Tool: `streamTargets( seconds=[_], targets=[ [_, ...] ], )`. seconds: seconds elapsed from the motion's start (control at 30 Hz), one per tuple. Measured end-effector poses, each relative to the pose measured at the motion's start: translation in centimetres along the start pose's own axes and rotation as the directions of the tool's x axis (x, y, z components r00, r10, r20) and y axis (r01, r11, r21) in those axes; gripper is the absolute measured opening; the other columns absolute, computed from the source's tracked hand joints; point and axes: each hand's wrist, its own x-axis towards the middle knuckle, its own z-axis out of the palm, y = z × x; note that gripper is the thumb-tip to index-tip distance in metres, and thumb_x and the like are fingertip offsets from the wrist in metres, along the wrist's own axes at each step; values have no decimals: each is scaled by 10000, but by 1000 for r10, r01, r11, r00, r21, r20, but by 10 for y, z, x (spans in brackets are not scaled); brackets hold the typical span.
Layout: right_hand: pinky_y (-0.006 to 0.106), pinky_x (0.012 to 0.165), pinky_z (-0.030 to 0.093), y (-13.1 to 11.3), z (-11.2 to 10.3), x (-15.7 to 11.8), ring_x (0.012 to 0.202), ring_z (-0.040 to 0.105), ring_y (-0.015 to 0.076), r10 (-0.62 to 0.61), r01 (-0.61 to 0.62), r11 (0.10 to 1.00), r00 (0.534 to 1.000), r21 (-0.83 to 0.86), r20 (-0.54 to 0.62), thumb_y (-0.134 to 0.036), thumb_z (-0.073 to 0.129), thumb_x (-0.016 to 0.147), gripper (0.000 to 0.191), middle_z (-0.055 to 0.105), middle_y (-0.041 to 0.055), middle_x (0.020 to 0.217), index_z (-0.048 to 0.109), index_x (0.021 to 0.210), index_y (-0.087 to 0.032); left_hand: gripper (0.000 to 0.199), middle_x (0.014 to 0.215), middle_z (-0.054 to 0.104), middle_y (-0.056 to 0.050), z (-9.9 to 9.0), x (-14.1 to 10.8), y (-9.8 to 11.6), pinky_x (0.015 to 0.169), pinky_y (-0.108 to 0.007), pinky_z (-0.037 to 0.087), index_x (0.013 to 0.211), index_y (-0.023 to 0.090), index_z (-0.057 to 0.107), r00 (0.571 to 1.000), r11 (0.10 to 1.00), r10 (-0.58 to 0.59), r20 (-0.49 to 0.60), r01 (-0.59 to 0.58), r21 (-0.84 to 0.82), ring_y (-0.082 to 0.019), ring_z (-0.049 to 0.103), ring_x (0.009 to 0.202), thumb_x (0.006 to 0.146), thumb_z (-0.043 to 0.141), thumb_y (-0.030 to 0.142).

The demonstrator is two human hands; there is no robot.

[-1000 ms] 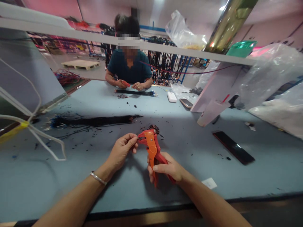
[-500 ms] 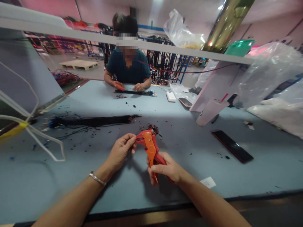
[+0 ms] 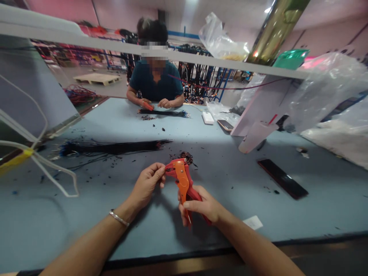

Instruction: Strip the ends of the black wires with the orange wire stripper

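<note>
My right hand (image 3: 199, 205) is wrapped round the handles of a red and orange wire stripper (image 3: 181, 174), whose jaws point left. At those jaws my left hand (image 3: 149, 182) is pinched closed; what lies between its fingertips is too small to make out. A bundle of black wires (image 3: 115, 147) with blue ends lies on the table to the left, beyond my left hand. Just behind the tool's head is a small pile of dark and reddish scraps (image 3: 186, 156).
Across the table (image 3: 218, 230), a person (image 3: 156, 82) holds a red tool over another wire bundle (image 3: 166, 112). A black phone (image 3: 282, 178) lies at right, near a leaning white cup (image 3: 257, 136). White cables (image 3: 57, 174) hang at left; a shelf bar (image 3: 195, 57) crosses above.
My hands and the stripper have hardly moved. The other person's red tool and hands have shifted slightly.
</note>
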Motion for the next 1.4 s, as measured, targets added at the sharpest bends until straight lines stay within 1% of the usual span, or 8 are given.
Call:
streamTargets(
  seconds=[0.13,0.3,0.47,0.63,0.9,1.07,1.23,1.4],
  targets=[
    [217,416,464,0,2,0,428,569,124,5,-5,1000,1000,-16,-27,-379,686,764,325,600,-10,580,487,883,-151,347,564,551,52,1,1,-1,482,-195,312,739,166,554,1000,999,-19,-6,18,-43,-60,435,447,786,677,487],
    [212,400,452,1,5,2,409,558,123,9,-12,999,998,-40,-55,-386,681,750,321,590,-22,555,481,860,-161,368,544,546,58,3,1,-1,472,-182,307,724,157,558,999,995,-34,-14,32,-89,-46,420,430,755,707,492],
    [206,392,427,2,7,4,391,524,111,6,-13,996,998,-94,-68,-392,662,748,305,570,-36,519,471,835,-171,376,532,532,65,7,0,-2,456,-172,307,723,155,557,996,989,-51,-75,39,-144,-44,414,427,708,746,480],
    [195,395,406,0,8,6,391,511,103,12,-23,991,997,-135,-79,-362,648,741,267,590,-27,518,467,815,-179,403,521,526,67,12,-1,-1,430,-172,301,718,156,554,987,983,-73,-145,47,-178,-44,405,407,651,774,487],
    [187,370,398,2,11,7,367,496,99,15,-40,981,991,-191,-132,-336,619,733,214,571,-34,490,477,761,-178,437,512,532,69,14,-2,-1,428,-153,299,712,149,561,981,977,-93,-169,57,-207,-33,406,405,618,791,509],
    [183,355,381,4,16,10,356,484,96,11,-49,973,986,-224,-166,-349,623,732,223,546,-45,466,472,752,-186,450,504,526,71,14,-2,-1,417,-146,289,710,141,567,976,969,-109,-191,62,-239,-29,398,399,590,810,500],
    [180,351,375,4,21,11,347,471,89,-19,-39,961,979,-276,-205,-339,623,734,212,531,-47,453,473,719,-189,438,497,524,68,13,-2,1,399,-152,275,704,140,572,970,968,-106,-219,50,-245,-33,388,390,581,816,483],
    [172,347,371,6,18,14,340,480,90,-67,-6,945,975,-326,-213,-290,599,709,159,526,-49,437,477,688,-190,421,485,517,62,12,-3,6,396,-157,282,679,142,581,974,970,-85,-211,32,-242,-40,385,400,570,820,471]
  ],
)
